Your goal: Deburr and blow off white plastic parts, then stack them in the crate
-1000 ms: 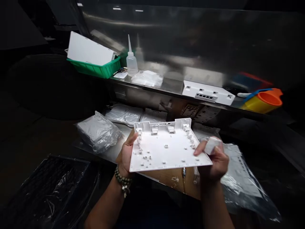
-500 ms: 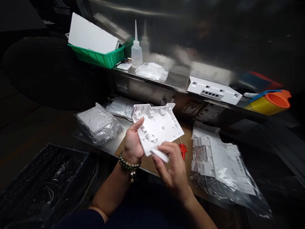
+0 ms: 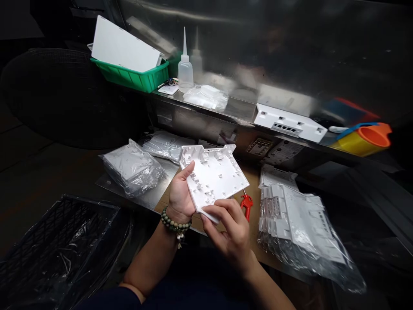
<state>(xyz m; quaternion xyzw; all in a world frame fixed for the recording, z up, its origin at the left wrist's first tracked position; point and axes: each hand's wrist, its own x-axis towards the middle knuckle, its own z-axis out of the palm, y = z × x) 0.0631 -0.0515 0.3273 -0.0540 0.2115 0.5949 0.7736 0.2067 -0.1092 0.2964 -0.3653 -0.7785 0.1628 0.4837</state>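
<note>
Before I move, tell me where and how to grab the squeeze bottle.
Take the bottle by its wide body, from the front. It stands upright on the shelf, and the long, thin spout looks a poor hold. With the bin to its left and the bag beside its base on the right, a mid-body grip seems safest.

No text, label, brand, number or sign is readable; any markings seem too small or blurred to read.

Dark navy sleeve (image 3: 111, 298), olive-green beaded bracelet (image 3: 175, 224) with pale dangling beads (image 3: 180, 236).
</note>
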